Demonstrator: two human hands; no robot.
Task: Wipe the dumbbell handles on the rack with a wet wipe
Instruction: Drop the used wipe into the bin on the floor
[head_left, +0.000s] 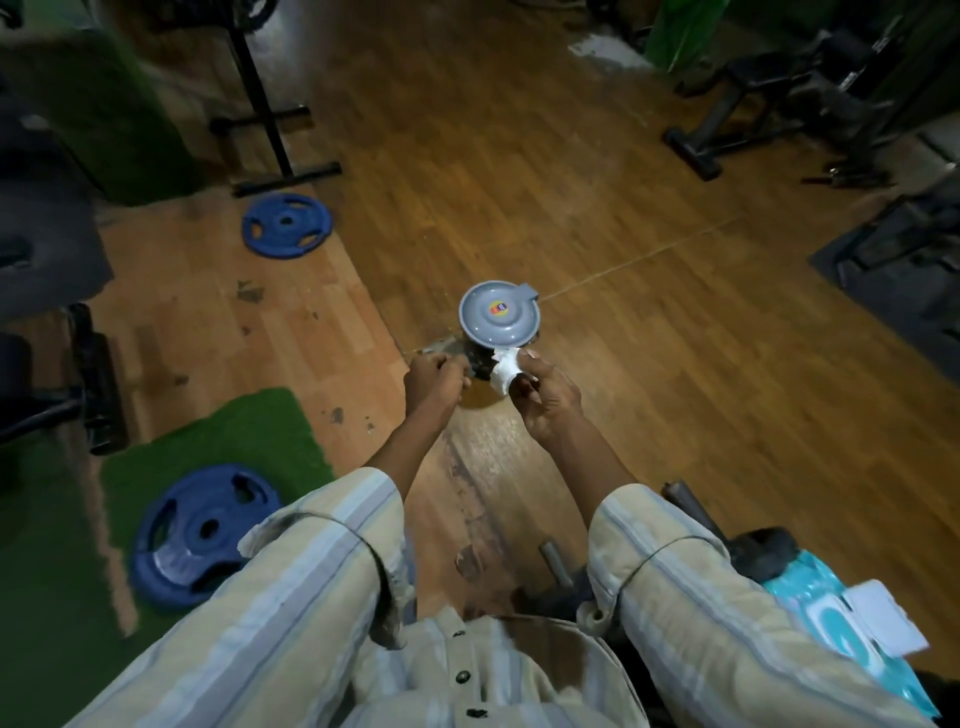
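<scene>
So I've got the dumbbell (491, 332) held out over the wooden floor (623, 260), grey end cap up. Left hand (435, 375) grips the handle to steady it, right hand (545, 400) pinches the wet wipe (505, 371) against it. Wipes pack (852, 618) sits by my right sleeve.

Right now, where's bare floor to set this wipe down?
Bare wooden floor lies right of the gray bin, running to the bench. Another patch sits between the two blue weight plates. By the wipes pack it is crowded.
</scene>
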